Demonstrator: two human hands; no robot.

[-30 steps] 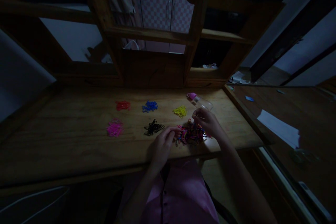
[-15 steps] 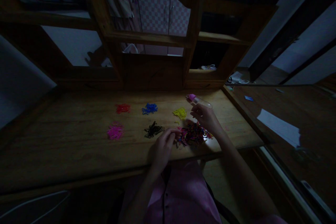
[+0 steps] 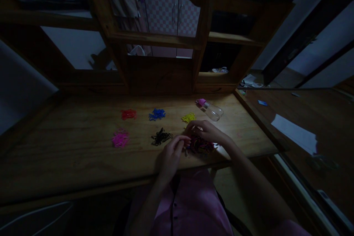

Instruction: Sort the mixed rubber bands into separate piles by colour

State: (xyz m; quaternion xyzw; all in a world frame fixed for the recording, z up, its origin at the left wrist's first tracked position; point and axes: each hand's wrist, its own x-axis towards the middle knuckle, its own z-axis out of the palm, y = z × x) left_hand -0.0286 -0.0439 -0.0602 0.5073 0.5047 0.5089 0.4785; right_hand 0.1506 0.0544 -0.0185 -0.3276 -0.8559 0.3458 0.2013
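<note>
The left hand point(image 3: 170, 155) and right hand point(image 3: 207, 131) curl close together at the mixed pile point(image 3: 203, 147), any grip unclear; the yellow pile point(image 3: 188, 117) lies just beyond them.

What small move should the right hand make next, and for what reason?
Probably the right hand should pick one piece from the mixed pile: it is close to that pile, where several colours lie together, while the yellow pile and black pile each show one colour.

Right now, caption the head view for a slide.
Left hand and right hand at a multicoloured pile, clear bottle lying beyond.
</note>
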